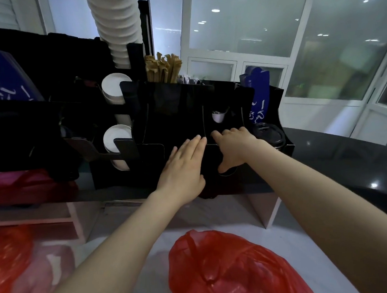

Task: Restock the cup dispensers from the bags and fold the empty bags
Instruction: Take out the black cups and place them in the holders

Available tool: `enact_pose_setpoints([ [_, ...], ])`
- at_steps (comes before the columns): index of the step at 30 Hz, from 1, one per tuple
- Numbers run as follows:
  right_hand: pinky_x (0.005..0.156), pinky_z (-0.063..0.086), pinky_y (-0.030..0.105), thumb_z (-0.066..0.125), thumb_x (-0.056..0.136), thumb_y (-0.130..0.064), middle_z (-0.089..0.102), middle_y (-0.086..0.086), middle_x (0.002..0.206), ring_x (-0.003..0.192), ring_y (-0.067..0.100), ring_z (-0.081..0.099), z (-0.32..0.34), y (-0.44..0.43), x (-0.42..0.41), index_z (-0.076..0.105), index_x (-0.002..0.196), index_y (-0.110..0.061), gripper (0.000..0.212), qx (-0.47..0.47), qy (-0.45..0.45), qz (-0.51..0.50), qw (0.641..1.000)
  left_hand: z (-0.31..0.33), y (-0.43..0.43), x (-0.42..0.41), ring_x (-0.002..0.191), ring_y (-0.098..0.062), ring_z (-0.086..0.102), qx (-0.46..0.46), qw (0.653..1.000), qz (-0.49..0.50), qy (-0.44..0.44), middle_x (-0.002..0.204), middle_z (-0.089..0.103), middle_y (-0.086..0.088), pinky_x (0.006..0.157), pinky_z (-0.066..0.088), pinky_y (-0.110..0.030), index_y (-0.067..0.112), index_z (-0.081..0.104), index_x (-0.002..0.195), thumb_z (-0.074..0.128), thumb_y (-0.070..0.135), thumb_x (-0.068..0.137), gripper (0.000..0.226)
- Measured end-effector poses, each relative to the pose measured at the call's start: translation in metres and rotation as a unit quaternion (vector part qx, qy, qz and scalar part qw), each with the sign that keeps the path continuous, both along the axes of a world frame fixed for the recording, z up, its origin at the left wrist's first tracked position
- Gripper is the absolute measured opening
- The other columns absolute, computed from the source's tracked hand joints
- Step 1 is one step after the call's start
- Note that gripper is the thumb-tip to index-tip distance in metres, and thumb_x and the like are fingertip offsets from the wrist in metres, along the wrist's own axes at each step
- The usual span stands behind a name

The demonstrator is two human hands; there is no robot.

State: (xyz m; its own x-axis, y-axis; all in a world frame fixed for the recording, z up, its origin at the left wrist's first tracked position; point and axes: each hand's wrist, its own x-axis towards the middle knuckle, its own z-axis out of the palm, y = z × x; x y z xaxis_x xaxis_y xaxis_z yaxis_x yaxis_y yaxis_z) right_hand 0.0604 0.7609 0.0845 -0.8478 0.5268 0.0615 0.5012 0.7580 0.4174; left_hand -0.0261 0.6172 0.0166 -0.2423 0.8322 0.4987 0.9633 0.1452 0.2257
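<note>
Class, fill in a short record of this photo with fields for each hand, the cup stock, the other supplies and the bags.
left hand: flat, fingers together, on the black dispenser front
right hand: gripping the dispenser's front panel, thumb below
cup stock: tall white cup stack upright at top left; two more stacks lying sideways below it
other supplies: brown sticks standing upright; black lids at right
bags: red bag nearest the camera, another red one at far left

Black cup dispenser (172,115) stands mid-frame, upright, slotted front panels. White paper cups (115,87) sit in its left slots, rims facing out; tall white cup stack (117,25) rises at upper centre-left. Red plastic bag (231,269) lies crumpled, bottom centre. Second red bag (8,257) lower left, blurred.
</note>
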Motion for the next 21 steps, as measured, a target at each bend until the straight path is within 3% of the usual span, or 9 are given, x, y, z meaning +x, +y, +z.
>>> enact_pose_setpoints([
  [5, 0.102, 0.034, 0.041, 0.068, 0.066, -0.067, 0.028, 0.012, 0.142, 0.129, 0.031, 0.031, 0.000, -0.001, -0.002, 0.019, 0.149, -0.031, 0.103, 0.046, -0.070, -0.014, 0.996, 0.001, -0.002, 0.001, 0.146, -0.016, 0.005, -0.002, 1.000, -0.006, -0.015, 0.160, -0.003, 0.004, 0.114, -0.001, -0.032, 0.021, 0.000, 0.152, 0.057, 0.016, 0.086, 0.086],
  [9, 0.102, 0.034, 0.042, 0.073, 0.064, -0.062, 0.036, 0.010, 0.143, 0.129, 0.030, 0.036, 0.008, -0.006, 0.003, 0.006, 0.152, -0.028, 0.116, -0.023, -0.057, -0.011, 0.998, 0.002, -0.003, 0.001, 0.145, -0.019, 0.009, -0.005, 1.000, -0.008, -0.025, 0.160, -0.002, 0.002, 0.116, 0.003, -0.036, 0.020, 0.002, 0.152, 0.056, 0.016, 0.086, 0.086],
  [12, 0.100, 0.037, 0.043, 0.063, 0.071, -0.064, 0.043, 0.008, 0.140, 0.126, 0.030, 0.040, 0.001, -0.014, 0.020, 0.014, 0.150, -0.021, 0.103, 0.004, 0.008, 0.010, 1.000, 0.001, -0.001, 0.002, 0.145, -0.019, 0.009, -0.001, 0.999, -0.010, -0.034, 0.160, -0.003, 0.002, 0.117, 0.005, -0.037, 0.020, 0.002, 0.152, 0.056, 0.014, 0.086, 0.085],
  [16, 0.111, 0.006, 0.060, 0.055, 0.077, -0.060, 0.040, 0.002, 0.145, 0.132, 0.027, 0.033, -0.038, -0.026, 0.044, 0.022, 0.149, -0.020, 0.088, 0.106, -0.022, 0.044, 0.993, -0.001, 0.000, 0.005, 0.144, -0.021, 0.013, 0.017, 0.999, -0.012, -0.045, 0.159, -0.002, 0.004, 0.116, 0.010, -0.035, 0.020, 0.004, 0.152, 0.057, 0.014, 0.087, 0.084],
  [21, 0.107, -0.010, 0.066, 0.055, 0.080, -0.057, 0.033, 0.007, 0.150, 0.141, 0.029, 0.016, -0.047, -0.025, 0.039, 0.018, 0.150, -0.015, 0.090, 0.097, 0.012, 0.020, 0.995, -0.001, 0.001, 0.006, 0.142, -0.021, 0.017, 0.021, 0.998, -0.011, -0.064, 0.159, -0.001, 0.007, 0.112, 0.024, -0.034, 0.022, 0.006, 0.152, 0.059, 0.015, 0.086, 0.085],
])
